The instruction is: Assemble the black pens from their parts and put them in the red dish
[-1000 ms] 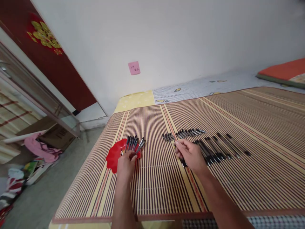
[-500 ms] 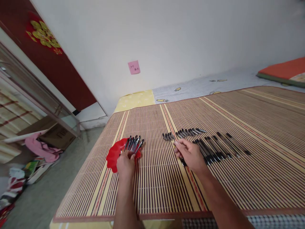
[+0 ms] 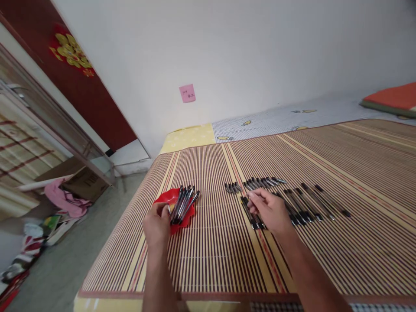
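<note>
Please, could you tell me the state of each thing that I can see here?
Striped mat: spread flat.
Red scalloped dish: upright, holding pens.
Pens in the dish: bundled, overlapping.
Left hand: bent, at the dish; grip unclear.
Right hand: bent, by the loose pens; grip unclear.
Loose pens: laid side by side.
Short dark pieces: lined up.
Pink note: stuck up.

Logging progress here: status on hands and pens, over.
Left hand at red dish, right hand by pen row; grips unclear. Bunched pens in dish. Right hand partly hides row.
</note>
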Demonstrator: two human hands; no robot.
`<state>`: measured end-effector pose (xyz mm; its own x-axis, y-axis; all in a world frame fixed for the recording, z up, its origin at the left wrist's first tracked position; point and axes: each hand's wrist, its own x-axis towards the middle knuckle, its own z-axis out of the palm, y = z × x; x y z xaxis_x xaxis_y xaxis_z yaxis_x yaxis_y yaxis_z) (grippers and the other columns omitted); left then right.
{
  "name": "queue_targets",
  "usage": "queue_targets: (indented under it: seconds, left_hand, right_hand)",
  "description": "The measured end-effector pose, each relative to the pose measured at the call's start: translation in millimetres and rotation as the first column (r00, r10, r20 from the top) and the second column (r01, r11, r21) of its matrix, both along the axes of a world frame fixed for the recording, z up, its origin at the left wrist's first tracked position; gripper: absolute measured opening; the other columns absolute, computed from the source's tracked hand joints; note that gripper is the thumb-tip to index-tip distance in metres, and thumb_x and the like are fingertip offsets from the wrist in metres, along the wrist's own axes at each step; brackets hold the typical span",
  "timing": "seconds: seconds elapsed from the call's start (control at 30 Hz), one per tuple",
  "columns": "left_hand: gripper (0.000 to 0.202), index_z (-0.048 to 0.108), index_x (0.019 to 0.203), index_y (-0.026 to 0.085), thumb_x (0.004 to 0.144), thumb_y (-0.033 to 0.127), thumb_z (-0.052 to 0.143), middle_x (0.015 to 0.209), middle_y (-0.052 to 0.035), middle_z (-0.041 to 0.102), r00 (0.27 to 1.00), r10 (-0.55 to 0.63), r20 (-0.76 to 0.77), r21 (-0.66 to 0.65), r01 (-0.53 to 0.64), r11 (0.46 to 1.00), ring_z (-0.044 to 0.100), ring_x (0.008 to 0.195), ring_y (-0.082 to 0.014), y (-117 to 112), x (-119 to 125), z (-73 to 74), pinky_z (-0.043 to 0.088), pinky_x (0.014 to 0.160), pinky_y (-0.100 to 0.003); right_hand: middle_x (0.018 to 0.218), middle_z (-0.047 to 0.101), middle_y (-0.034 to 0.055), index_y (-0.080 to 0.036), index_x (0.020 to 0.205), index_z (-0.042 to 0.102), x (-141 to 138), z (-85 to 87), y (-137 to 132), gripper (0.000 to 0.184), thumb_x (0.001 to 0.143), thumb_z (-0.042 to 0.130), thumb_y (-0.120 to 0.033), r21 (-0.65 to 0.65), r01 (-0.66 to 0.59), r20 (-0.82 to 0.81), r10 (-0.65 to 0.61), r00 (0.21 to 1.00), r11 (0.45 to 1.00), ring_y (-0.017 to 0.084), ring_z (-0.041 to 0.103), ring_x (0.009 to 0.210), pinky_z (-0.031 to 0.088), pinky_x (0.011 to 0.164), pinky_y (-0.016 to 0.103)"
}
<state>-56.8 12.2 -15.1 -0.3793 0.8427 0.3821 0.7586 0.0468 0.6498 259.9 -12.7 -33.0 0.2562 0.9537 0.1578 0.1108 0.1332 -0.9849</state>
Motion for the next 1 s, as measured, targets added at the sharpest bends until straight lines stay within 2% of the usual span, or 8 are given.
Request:
queue_targets:
  seconds: [0.07,0.1,0.2,0.4,0.57,0.67,0.83,1.0]
  left_hand:
    - [0.016,0.069,0.089,0.017,0.084,0.026,0.056,0.086,-0.01,0.074,0.991,-0.01,-0.135,-0.141,-0.009,0.99,0.068,0.078,-0.0251,9.6,-21.5,0.5,0.048,0.072,-0.033]
    - [0.014,0.07,0.087,0.018,0.082,0.022,0.058,0.086,-0.0104,0.073,0.976,-0.066,-0.209,-0.226,0.018,0.974,0.068,0.08,-0.0261,15.2,-28.7,0.1,0.047,0.072,-0.034]
    - [0.008,0.066,0.068,0.019,0.068,0.012,0.065,0.07,-0.0089,0.069,0.933,-0.196,-0.303,-0.385,0.068,0.92,0.067,0.075,-0.0291,30.0,-35.0,-3.1,0.044,0.068,-0.034]
    - [0.019,0.057,0.053,0.021,0.062,0.006,0.065,0.062,-0.0067,0.065,0.935,-0.213,-0.285,-0.389,0.09,0.917,0.064,0.069,-0.0264,39.2,-33.5,-2.9,0.042,0.064,-0.032]
    - [0.005,0.063,0.071,0.018,0.073,0.014,0.063,0.066,-0.0048,0.068,0.969,-0.173,-0.174,-0.369,0.098,0.924,0.065,0.07,-0.0213,49.0,-38.7,3.4,0.043,0.063,-0.028]
    - [0.006,0.065,0.081,0.016,0.077,0.014,0.062,0.066,-0.0034,0.068,0.98,-0.188,-0.065,-0.385,0.149,0.911,0.066,0.065,-0.0177,59.5,-36.0,2.1,0.045,0.06,-0.025]
    - [0.006,0.065,0.08,0.014,0.077,0.009,0.063,0.058,-0.001,0.065,0.973,-0.224,0.062,-0.446,0.228,0.865,0.064,0.054,-0.016,69.4,-33.5,-5.8,0.047,0.055,-0.024]
    - [0.007,0.065,0.082,0.013,0.081,0.01,0.059,0.064,-0.0028,0.068,0.969,-0.24,0.065,-0.462,0.242,0.853,0.065,0.057,-0.0156,71.5,-37.5,-11.2,0.048,0.058,-0.025]
  right_hand:
    - [0.065,0.065,0.0039,-0.018,0.084,0.065,2.5,-1.9,1.6,0.039,0.083,0.062,-0.056,0.007,0.012,-0.02,-0.012,1.0,1.0,0.015,0.06,0.054,0.048,0.05,0.025]
    - [0.065,0.066,0.0037,-0.018,0.085,0.065,3.6,-2.8,2.5,0.038,0.083,0.062,-0.056,0.012,0.013,-0.028,-0.012,1.0,1.0,0.015,0.06,0.054,0.048,0.049,0.025]
    - [0.065,0.066,0.0034,-0.018,0.085,0.065,5.6,-4.0,4.4,0.037,0.084,0.062,-0.055,0.021,0.01,-0.039,-0.009,0.999,1.0,0.015,0.06,0.053,0.048,0.049,0.024]
    - [0.065,0.065,0.0034,-0.018,0.085,0.064,5.4,0.8,3.6,0.037,0.084,0.061,-0.055,0.031,0.016,-0.043,-0.015,0.999,0.999,0.015,0.06,0.053,0.047,0.049,0.024]
    - [0.064,0.065,0.0037,-0.017,0.084,0.064,4.7,3.5,2.9,0.038,0.083,0.061,-0.055,0.023,0.016,-0.049,-0.015,0.999,1.0,0.015,0.06,0.053,0.046,0.048,0.025]
    - [0.066,0.066,0.0038,-0.017,0.086,0.065,6.3,1.5,4.0,0.038,0.083,0.061,-0.055,0.015,0.016,-0.032,-0.016,0.999,1.0,0.015,0.061,0.054,0.047,0.049,0.025]
    - [0.069,0.066,0.0038,-0.018,0.09,0.065,8.9,-2.4,5.1,0.037,0.087,0.059,-0.054,0.014,-0.001,-0.027,0.001,1.0,1.0,0.015,0.062,0.057,0.048,0.051,0.025]
    - [0.067,0.066,0.0035,-0.018,0.088,0.064,9.4,-1.2,4.4,0.035,0.087,0.059,-0.052,0.028,0.001,-0.033,0.0,0.999,1.0,0.015,0.061,0.056,0.047,0.051,0.024]
